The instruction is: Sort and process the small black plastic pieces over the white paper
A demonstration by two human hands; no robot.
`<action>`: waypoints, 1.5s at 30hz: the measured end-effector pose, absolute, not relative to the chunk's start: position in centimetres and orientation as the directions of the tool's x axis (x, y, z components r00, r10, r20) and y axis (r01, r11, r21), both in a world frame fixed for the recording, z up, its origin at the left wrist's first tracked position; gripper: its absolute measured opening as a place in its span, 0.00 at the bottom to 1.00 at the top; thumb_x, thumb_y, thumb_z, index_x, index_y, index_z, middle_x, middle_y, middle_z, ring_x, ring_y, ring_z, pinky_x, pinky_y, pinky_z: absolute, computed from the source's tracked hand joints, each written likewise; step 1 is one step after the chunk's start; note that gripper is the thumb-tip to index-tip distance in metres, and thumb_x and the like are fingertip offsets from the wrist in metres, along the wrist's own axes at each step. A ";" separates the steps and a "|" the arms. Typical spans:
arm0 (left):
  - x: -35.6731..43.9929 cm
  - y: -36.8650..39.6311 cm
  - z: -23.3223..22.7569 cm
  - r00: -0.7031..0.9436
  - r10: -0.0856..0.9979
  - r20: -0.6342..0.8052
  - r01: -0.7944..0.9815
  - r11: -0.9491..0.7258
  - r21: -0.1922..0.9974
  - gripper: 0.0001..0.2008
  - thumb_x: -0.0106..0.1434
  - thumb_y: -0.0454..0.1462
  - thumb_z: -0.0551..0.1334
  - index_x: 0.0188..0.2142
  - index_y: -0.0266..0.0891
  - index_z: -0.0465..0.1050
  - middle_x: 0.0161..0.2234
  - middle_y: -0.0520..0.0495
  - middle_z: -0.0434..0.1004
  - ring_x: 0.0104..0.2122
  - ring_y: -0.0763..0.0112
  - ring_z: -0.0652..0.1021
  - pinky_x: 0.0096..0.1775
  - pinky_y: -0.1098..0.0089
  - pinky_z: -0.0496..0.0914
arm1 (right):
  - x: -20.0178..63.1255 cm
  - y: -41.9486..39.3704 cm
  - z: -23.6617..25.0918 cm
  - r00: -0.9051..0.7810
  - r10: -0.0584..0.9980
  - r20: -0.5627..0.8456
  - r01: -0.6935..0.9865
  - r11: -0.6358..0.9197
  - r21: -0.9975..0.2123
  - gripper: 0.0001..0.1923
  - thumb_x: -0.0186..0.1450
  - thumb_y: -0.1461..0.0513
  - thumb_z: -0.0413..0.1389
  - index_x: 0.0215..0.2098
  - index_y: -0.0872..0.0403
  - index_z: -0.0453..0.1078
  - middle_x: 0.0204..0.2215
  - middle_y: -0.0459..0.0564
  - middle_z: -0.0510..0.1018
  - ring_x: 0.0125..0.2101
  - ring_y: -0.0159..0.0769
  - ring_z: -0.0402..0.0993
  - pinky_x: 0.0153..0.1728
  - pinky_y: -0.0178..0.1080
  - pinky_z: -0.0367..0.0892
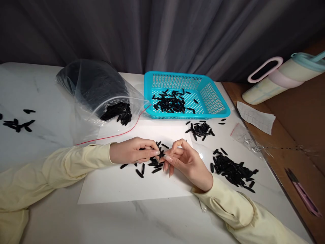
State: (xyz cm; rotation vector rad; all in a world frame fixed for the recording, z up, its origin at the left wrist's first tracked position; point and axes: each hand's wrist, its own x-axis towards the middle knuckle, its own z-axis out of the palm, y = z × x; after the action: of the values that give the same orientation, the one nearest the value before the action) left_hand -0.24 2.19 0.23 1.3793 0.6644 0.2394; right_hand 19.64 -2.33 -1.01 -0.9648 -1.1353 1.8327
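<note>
Black pieces, slim and elongated, lay loosely scattered on a white sheet at the centre of the frame, around and beneath the person's two hands. From where I stood, the left hand had its thumb and fingers pinched on a dark piece. The right hand met it there with curled fingers; whether it gripped the piece too, I could not tell. Above them sat a turquoise basket with a basket heap of similar pieces inside, and left of it a clear bag packed with more. A small heap and a larger heap rested on the surface at right. A pale tumbler showed at upper right.
</note>
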 end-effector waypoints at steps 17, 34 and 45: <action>-0.2 2.2 0.6 0.788 0.509 -0.346 0.281 0.202 0.938 0.17 0.63 0.48 0.53 0.33 0.34 0.65 0.15 0.61 0.53 0.14 0.84 0.53 0.15 0.78 0.48 | 19.6 -2.5 -1.2 -0.427 0.890 -0.162 -0.092 -0.221 -0.971 0.09 0.61 0.57 0.58 0.33 0.55 0.66 0.25 0.47 0.76 0.22 0.29 0.71 0.19 0.32 0.68; -0.4 2.2 0.5 0.796 0.511 -0.325 0.276 0.171 0.946 0.17 0.64 0.48 0.52 0.35 0.34 0.65 0.16 0.60 0.54 0.14 0.83 0.54 0.16 0.77 0.50 | 19.6 -2.5 -1.0 -0.409 0.893 -0.189 -0.052 -0.229 -0.972 0.12 0.62 0.55 0.55 0.29 0.56 0.67 0.22 0.47 0.75 0.19 0.29 0.69 0.18 0.33 0.67; -0.2 2.0 0.7 0.782 0.525 -0.335 0.274 0.194 0.942 0.17 0.65 0.48 0.50 0.33 0.35 0.64 0.15 0.61 0.53 0.13 0.83 0.52 0.14 0.78 0.48 | 19.5 -2.5 -1.1 -0.417 0.890 -0.184 -0.054 -0.226 -0.973 0.12 0.64 0.55 0.53 0.29 0.56 0.67 0.22 0.48 0.75 0.19 0.29 0.69 0.18 0.33 0.67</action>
State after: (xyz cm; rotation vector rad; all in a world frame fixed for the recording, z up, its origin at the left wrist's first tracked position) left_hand -0.20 2.03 0.73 1.3974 0.7068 0.1988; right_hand 19.54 -2.45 -1.08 -1.0561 -1.3240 1.7275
